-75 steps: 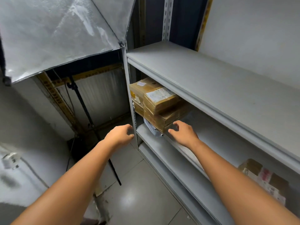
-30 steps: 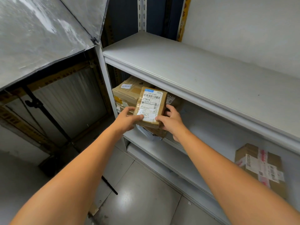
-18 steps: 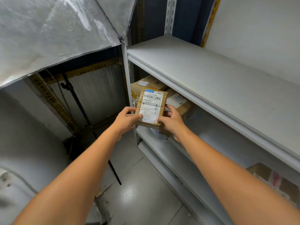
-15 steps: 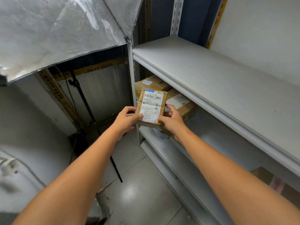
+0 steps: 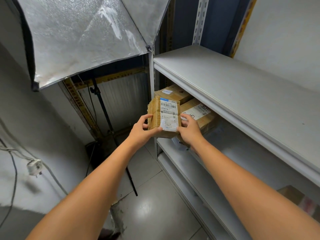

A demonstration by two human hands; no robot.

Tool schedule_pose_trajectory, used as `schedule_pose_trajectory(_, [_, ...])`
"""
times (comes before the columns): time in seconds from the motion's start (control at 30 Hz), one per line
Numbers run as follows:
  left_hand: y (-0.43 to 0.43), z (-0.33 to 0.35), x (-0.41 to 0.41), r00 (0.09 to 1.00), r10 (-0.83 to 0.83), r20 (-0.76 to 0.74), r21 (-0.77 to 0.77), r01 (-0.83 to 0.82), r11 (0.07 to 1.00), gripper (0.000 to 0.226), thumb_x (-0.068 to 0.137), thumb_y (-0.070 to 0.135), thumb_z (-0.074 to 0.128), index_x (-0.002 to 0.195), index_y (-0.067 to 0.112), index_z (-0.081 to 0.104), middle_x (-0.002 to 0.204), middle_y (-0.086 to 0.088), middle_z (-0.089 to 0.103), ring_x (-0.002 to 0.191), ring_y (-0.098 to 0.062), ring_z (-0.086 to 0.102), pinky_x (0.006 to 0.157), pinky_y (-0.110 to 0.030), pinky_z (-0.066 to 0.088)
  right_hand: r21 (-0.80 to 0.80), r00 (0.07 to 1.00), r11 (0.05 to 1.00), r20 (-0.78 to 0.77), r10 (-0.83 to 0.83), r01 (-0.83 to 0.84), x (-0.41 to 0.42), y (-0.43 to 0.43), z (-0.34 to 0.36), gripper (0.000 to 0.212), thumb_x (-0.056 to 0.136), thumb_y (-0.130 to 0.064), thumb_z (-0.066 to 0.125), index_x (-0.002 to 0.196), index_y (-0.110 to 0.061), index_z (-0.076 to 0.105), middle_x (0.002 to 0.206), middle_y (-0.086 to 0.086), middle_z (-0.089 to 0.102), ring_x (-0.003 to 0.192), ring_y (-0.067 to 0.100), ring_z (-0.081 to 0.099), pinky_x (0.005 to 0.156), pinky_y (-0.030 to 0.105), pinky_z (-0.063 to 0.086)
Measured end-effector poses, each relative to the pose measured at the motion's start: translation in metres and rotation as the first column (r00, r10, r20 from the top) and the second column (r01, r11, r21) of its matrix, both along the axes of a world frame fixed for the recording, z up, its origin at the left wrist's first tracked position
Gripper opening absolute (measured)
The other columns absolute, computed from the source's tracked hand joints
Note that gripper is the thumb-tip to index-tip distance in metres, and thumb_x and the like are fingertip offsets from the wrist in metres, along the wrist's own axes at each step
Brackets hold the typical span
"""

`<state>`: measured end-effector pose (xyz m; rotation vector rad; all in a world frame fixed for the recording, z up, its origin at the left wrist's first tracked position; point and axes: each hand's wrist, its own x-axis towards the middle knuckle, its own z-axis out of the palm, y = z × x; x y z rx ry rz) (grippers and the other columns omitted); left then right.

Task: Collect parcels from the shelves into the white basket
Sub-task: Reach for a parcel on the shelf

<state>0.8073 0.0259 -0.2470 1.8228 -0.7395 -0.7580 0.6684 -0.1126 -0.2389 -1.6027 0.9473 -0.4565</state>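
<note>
A small brown cardboard parcel [image 5: 163, 116] with a white barcode label is held up in front of the shelf's left end. My left hand [image 5: 141, 129] grips its left side and lower edge. My right hand [image 5: 187, 129] grips its right side. Behind it, more brown parcels [image 5: 197, 111] remain stacked on the middle shelf [image 5: 230, 148]. Another parcel [image 5: 301, 200] lies on the same shelf at the far right edge of view. The white basket is not in view.
The grey top shelf [image 5: 233, 87] juts out above the parcels. A silver softbox [image 5: 83, 37] on a black light stand [image 5: 110, 129] hangs at the upper left. A cable with a white plug [image 5: 34, 168] runs along the left wall. The grey tile floor [image 5: 155, 208] lies below.
Both hands took the small labelled parcel off the stack and drew it out of the shelf toward me. It now stands free in front of the shelf post.
</note>
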Motion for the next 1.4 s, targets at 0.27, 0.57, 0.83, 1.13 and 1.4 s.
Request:
schedule_pose_trajectory(0.27, [0.006, 0.005, 0.015, 1.0, 0.001, -0.019, 0.019, -0.001, 1.0, 0.07, 0.079, 0.052, 0.075, 0.138, 0.035, 0.041, 0.114, 0.001, 0.067, 0.101, -0.011, 0.065, 0.07, -0.024, 0.046, -0.046, 1.0, 0.999, -0.014, 0.025, -0.026, 0.004, 0.008, 0.008, 0.07, 0.086, 0.011, 0.064, 0.148, -0.013, 0.041, 0.138, 0.004, 0.055, 0.12, 0.009, 0.051, 0.088, 0.019, 0.05])
schedule_pose_trajectory(0.57, [0.011, 0.004, 0.037, 0.99, 0.016, -0.144, 0.008, -0.015, 1.0, 0.053, 0.085, 0.024, 0.076, 0.126, 0.034, 0.044, 0.116, 0.004, 0.063, 0.111, -0.013, 0.059, 0.092, -0.039, 0.052, -0.143, 0.995, 0.984, 0.007, 0.104, -0.102, 0.014, 0.027, 0.01, 0.073, 0.085, -0.008, 0.075, 0.146, -0.029, 0.041, 0.137, 0.001, 0.053, 0.123, 0.018, 0.054, 0.1, 0.036, 0.051])
schedule_pose_trajectory(0.83, [0.016, -0.004, 0.051, 0.944, 0.015, -0.328, -0.021, -0.023, 1.0, 0.062, 0.085, 0.005, 0.069, 0.135, 0.03, 0.043, 0.119, -0.007, 0.068, 0.109, -0.022, 0.067, 0.096, -0.045, 0.054, -0.208, 0.995, 0.974, 0.031, 0.095, -0.086, 0.02, 0.046, 0.007, 0.072, 0.081, -0.011, 0.08, 0.14, -0.031, 0.042, 0.124, -0.003, 0.055, 0.106, 0.013, 0.059, 0.07, 0.009, 0.045])
schedule_pose_trajectory(1.13, [0.023, -0.001, 0.05, 0.936, -0.049, -0.348, -0.032, 0.04, 0.999, 0.061, 0.089, 0.005, 0.064, 0.14, 0.032, 0.041, 0.118, -0.002, 0.067, 0.107, -0.016, 0.063, 0.09, -0.04, 0.052, -0.255, 1.0, 0.967, -0.012, 0.021, -0.023, 0.023, 0.056, -0.002, 0.078, 0.076, -0.024, 0.085, 0.139, -0.037, 0.042, 0.133, 0.006, 0.049, 0.111, 0.022, 0.059, 0.09, 0.031, 0.054])
schedule_pose_trajectory(1.4, [0.02, -0.015, 0.035, 0.933, -0.178, -0.312, -0.021, 0.181, 0.983, 0.07, 0.087, 0.013, 0.071, 0.145, 0.036, 0.039, 0.12, 0.0, 0.065, 0.107, -0.017, 0.063, 0.089, -0.038, 0.051, -0.247, 0.995, 0.966, -0.051, -0.091, 0.076, -0.001, 0.06, -0.018, 0.081, 0.073, -0.034, 0.086, 0.142, -0.04, 0.044, 0.13, 0.004, 0.052, 0.111, 0.017, 0.055, 0.093, 0.032, 0.052])
